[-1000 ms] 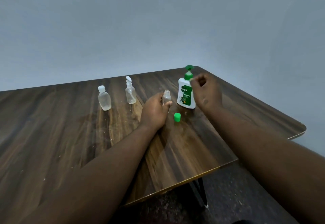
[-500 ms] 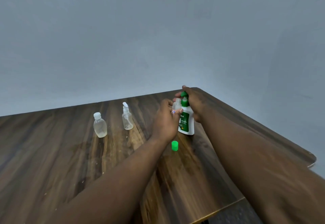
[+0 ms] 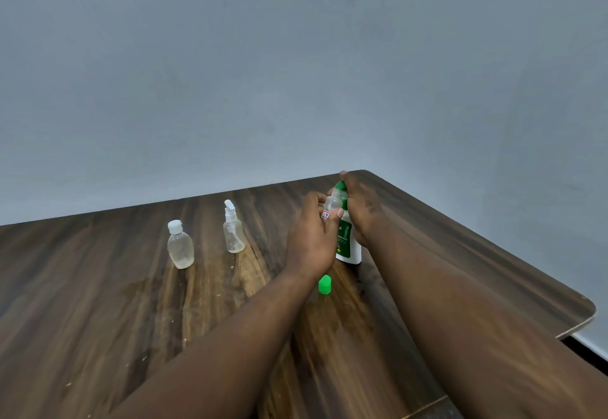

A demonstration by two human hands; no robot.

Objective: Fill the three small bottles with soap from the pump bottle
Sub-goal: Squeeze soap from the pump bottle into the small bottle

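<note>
While I hold the small open bottle [image 3: 331, 203] up against the spout of the pump bottle [image 3: 349, 248], which stands near the far corner of the table [image 3: 98, 287], I judge that I am on the first fill. My left hand [image 3: 311, 241] pinches the little bottle by its body. My right hand [image 3: 358, 211] curls over the green pump head, and the two hands are close together. Exactly where the mouth sits under the spout is hidden. Next comes a slow press, with the mouth kept steady. The green cap [image 3: 324, 284] lies just in front, and the capped bottle [image 3: 180, 247] and the spray bottle [image 3: 233, 232] stand upright to the left, both closed.
</note>
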